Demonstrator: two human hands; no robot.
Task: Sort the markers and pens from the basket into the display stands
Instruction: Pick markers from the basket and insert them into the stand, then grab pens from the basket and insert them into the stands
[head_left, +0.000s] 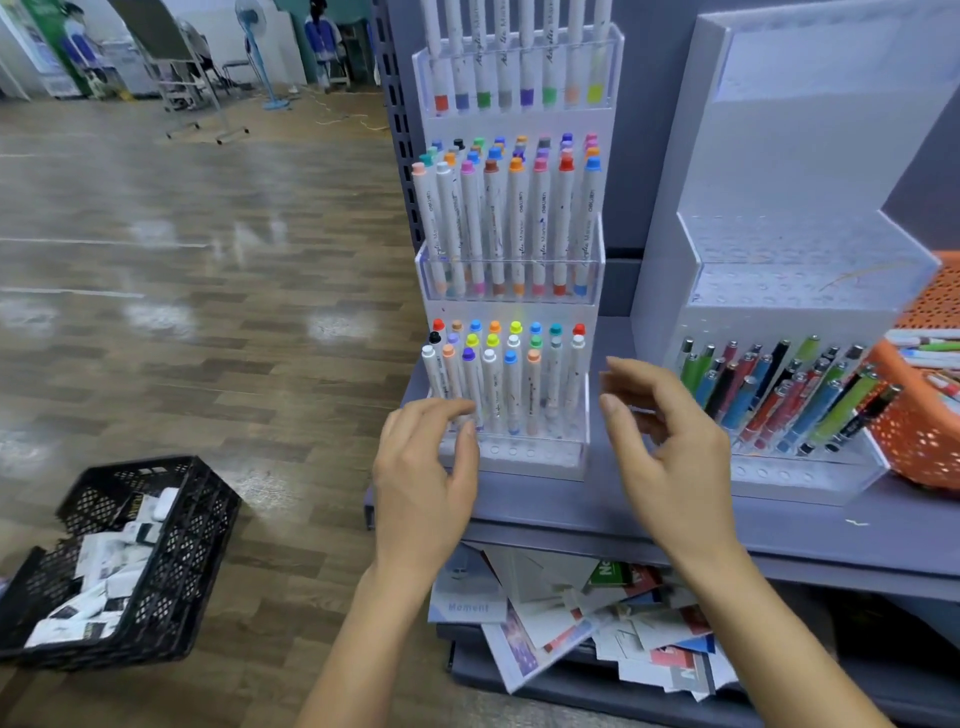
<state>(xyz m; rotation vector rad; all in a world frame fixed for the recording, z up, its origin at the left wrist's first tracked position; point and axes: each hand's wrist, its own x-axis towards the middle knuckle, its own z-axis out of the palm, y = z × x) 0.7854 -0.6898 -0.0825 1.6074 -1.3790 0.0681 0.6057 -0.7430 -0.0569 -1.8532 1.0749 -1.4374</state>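
Note:
A tiered clear marker stand (511, 457) on the grey shelf holds rows of white markers (498, 228) with coloured caps. To its right a second clear stand (810, 478) holds several coloured pens (779, 395) in its lowest tier. An orange basket (919, 447) with more markers sits at the far right. My left hand (423, 483) hovers at the marker stand's lower left corner, fingers loosely curled, holding nothing. My right hand (670, 452) hangs between the two stands, fingers relaxed and empty.
The grey shelf (779, 525) has a lower level piled with notebooks and papers (582, 618). A black crate (124, 566) with white packets lies on the wooden floor to the left. A fan and furniture stand far back.

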